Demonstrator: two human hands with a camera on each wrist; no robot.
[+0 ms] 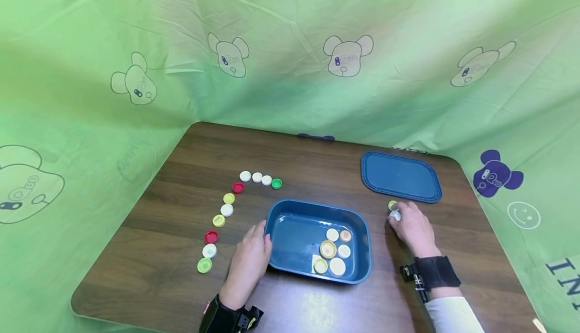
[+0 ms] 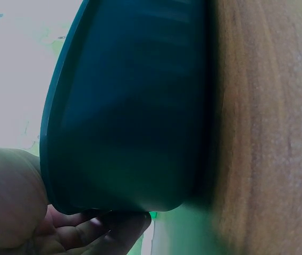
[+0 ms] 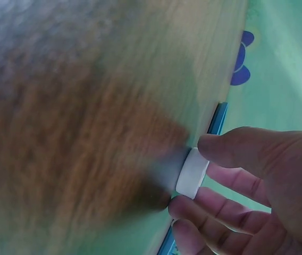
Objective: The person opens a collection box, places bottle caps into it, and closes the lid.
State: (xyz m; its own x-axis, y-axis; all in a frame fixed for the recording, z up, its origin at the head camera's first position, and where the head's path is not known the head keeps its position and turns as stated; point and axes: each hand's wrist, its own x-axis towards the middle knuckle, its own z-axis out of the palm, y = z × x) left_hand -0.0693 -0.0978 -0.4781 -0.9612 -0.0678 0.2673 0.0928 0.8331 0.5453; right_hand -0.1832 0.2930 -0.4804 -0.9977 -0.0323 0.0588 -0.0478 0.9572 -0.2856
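Observation:
My left hand (image 1: 248, 256) holds the left side of an open blue plastic box (image 1: 290, 242). In the left wrist view, its fingers (image 2: 103, 234) curl around the box's corner. Several white and yellowish bottle caps lie in the right part of the box, among them a large cream cap (image 1: 328, 249). To the right of the box, my right hand (image 1: 413, 226) pinches a white bottle cap (image 3: 192, 173) between thumb and fingers, at the table surface. Just beyond it lies a yellow-green cap (image 1: 392, 205), partly hidden by the fingers.
A blue lid (image 1: 401, 176) lies flat at the back right. Left of the box, several caps form a bent line, from a light green cap (image 1: 204, 265) past a red cap (image 1: 237, 187) to a green cap (image 1: 276, 184). Green printed cloth (image 1: 290, 96) hangs around the wooden table (image 1: 149, 252).

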